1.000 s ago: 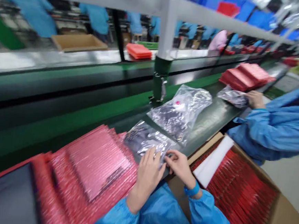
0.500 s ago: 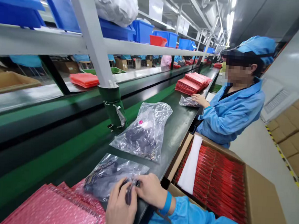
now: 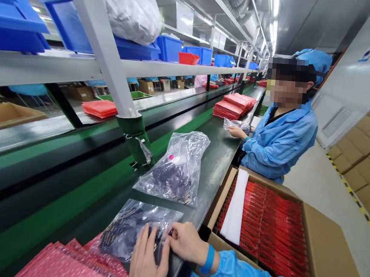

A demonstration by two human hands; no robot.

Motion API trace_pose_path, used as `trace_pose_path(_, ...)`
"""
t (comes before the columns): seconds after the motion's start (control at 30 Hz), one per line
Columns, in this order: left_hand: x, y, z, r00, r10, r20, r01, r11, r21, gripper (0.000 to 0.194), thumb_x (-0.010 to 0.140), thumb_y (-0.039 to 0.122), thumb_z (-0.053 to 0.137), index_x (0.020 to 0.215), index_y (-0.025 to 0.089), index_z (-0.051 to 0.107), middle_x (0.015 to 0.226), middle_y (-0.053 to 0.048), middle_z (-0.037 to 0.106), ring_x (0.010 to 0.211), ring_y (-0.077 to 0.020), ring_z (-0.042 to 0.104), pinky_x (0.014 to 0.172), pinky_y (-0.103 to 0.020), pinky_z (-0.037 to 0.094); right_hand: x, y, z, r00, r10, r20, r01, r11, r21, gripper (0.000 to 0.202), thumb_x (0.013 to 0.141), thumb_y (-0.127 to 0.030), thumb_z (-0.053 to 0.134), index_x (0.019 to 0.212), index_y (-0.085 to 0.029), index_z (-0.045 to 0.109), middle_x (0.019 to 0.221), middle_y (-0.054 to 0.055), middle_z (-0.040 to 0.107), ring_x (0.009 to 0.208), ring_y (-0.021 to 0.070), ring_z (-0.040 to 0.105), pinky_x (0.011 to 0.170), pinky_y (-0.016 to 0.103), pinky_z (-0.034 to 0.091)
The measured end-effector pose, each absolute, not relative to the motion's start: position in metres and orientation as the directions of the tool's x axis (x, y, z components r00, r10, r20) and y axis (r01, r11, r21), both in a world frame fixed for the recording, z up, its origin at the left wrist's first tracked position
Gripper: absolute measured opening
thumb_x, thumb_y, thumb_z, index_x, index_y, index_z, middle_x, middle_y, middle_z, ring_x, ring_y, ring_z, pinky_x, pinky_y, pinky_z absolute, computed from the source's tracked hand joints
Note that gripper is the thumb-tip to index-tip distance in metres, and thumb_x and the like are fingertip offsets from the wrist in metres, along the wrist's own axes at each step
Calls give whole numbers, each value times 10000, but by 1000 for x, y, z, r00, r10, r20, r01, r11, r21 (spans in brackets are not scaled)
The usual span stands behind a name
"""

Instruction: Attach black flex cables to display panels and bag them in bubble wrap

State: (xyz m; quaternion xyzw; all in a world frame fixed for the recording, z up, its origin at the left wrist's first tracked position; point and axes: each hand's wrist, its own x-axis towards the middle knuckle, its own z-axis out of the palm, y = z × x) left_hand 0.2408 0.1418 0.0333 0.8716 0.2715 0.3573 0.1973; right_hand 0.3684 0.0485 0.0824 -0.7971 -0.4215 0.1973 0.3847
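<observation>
A clear plastic bag of dark parts with gold-coloured tips (image 3: 121,231) lies on the dark green bench edge, near the bottom middle. My left hand (image 3: 150,259) rests on the bag's right part, its fingers apart and pressing the plastic. Beside it my right hand (image 3: 186,241), with a blue wristband, pinches the bag's right edge between thumb and fingers. Just beyond lies a larger clear bag of dark parts (image 3: 174,176) with a pink round sticker. Pink bubble-wrap pouches (image 3: 72,266) are stacked at the lower left, partly under the near bag.
An open carton (image 3: 327,243) of red packets, with a white foam strip (image 3: 235,206), stands at right. A co-worker (image 3: 278,133) holds a small clear bag beside stacked red pouches (image 3: 234,106). A white post (image 3: 99,42) and shelf with blue bins rise at left.
My left hand has flattened onto the bag, and the dark piece between my hands no longer stands up. The co-worker has lifted a small bag. The view has shifted slightly.
</observation>
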Motion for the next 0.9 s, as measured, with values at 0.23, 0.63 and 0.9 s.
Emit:
trace_pose_path(0.23,238,145,31,618,596,513,330,-789,518,574,1013,518,437,1449,179,593,1528,-211,569,1408,-421,554,1126,-664,495,369,46,83,563,826,33,370,-216,-904,163,887,-236,669,841,-194,820,633,5,701,597,165,642,616,252,458)
trace_pose_path(0.63,230,122,51,695,578,428,374,-799,472,534,998,429,502,1484,230,599,1522,-161,600,1483,-370,491,1166,-580,472,400,-5,94,688,722,-74,-159,50,-986,474,806,-699,676,718,-237,614,419,-90,371,342,102,336,350,234,313)
trace_pose_path(0.9,235,106,56,710,577,403,489,-817,306,560,1014,414,486,1487,124,568,1594,-203,512,1506,-383,458,1185,-574,451,435,-32,96,762,641,-93,-342,276,-898,427,816,-619,627,694,-280,398,510,-95,264,381,112,264,385,249,284)
